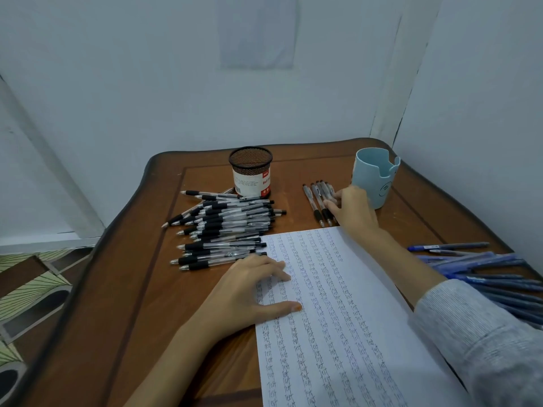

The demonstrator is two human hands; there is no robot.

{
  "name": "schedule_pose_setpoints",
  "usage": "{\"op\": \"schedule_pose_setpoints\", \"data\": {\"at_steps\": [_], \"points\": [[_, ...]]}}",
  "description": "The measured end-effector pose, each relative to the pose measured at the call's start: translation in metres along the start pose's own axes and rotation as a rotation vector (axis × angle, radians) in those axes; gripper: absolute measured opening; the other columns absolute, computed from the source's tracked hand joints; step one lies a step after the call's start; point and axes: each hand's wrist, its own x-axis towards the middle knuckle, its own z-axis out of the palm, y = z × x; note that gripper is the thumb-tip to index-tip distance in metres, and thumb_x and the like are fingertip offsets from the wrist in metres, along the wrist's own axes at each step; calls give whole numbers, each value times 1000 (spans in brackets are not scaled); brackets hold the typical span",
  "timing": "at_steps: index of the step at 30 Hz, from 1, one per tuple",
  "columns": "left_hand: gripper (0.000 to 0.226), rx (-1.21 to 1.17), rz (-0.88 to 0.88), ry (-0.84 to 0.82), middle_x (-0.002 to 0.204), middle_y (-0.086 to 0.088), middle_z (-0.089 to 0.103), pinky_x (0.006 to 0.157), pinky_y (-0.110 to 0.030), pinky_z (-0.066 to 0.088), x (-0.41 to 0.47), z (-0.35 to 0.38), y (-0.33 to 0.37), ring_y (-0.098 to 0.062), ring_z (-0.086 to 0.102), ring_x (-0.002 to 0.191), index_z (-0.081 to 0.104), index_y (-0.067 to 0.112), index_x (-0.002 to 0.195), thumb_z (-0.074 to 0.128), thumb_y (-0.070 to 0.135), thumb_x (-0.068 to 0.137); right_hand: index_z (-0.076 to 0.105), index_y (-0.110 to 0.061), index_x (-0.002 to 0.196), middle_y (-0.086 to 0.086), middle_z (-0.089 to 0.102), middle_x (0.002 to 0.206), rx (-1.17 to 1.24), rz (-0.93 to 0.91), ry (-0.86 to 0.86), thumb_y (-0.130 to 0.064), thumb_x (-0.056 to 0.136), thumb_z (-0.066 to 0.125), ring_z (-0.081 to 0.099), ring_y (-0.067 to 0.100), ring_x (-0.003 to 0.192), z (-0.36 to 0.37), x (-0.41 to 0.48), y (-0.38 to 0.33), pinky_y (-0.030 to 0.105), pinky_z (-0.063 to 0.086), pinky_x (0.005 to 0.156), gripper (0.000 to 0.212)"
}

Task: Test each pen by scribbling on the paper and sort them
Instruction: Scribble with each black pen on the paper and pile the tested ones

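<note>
Right hand (354, 211) touches small pen row (313, 198) just left of it, pens lying top-to-bottom in frame; grip unclear; left hand (249, 286) flat on paper (338, 318).

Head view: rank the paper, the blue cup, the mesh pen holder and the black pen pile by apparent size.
1. Paper, largest by far, though nearest the camera.
2. Black pen pile.
3. Blue cup and mesh pen holder: nearly alike, cup perhaps slightly bigger.

Dim cool light, soft focus, bowed edges
</note>
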Motion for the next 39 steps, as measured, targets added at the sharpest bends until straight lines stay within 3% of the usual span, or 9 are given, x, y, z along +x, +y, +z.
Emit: {"op": "schedule_pose_setpoints", "data": {"at_steps": [4,8,13,16,19,24,30,35,39], "points": [[57,-10,-5,3,122,22,58,98,-25,42,0,0,0,5,50,114,68,31,109,63,72,71,71,-13,108,8,59,106,15,-159,88,-26,93,61,55,18,89,-6,-8,-18,33,48,74,22],[59,-8,-4,6,123,21,58,98,-23,42,-1,0,1,6,49,114,69,30,109,61,73,70,71,-17,109,-6,54,95,123,-305,-51,-29,89,66,48,6,86,4,-9,-43,25,42,79,24],[60,-8,-3,8,122,20,59,98,-26,43,0,-1,2,5,50,115,69,30,110,60,75,71,69,-18,115,1,61,111,76,-304,-234,-33,87,67,50,20,109,28,-4,-56,37,42,96,32],[60,-8,-2,9,122,19,59,97,-28,44,0,-1,2,5,50,114,69,29,110,60,74,71,73,-21,106,-3,59,101,57,-305,-231,-32,87,68,46,19,108,29,-6,-55,39,39,96,23],[60,-8,-6,5,122,19,59,98,-30,44,0,0,1,4,50,114,68,30,110,60,74,71,74,-19,96,-10,61,85,289,-249,-245,-26,83,73,53,11,89,20,-10,-54,31,46,82,15],[60,-14,-3,8,121,19,59,98,-31,44,0,-1,2,4,50,114,69,30,109,60,75,70,72,-15,96,-9,65,85,681,-88,-261,-19,85,71,55,-3,70,-8,-13,-51,12,42,65,12],[60,-19,2,2,120,19,59,98,-27,44,-1,-1,1,4,50,113,68,29,109,60,75,70,59,-11,104,8,70,100,1165,162,-190,-16,94,58,67,22,97,-30,-16,-45,32,56,87,11],[63,-19,18,4,117,18,61,95,-19,43,0,-1,2,5,51,111,69,28,108,59,77,70,59,-20,106,1,55,74,1460,282,-62,-22,101,45,58,11,63,-52,-27,-43,25,52,64,15],[60,-20,18,2,117,17,61,96,-21,43,0,-1,2,6,51,111,69,28,107,62,74,69,62,-19,100,-3,41,61,1563,385,-177,-34,101,43,29,3,38,-64,-38,-32,15,23,37,25]]}}
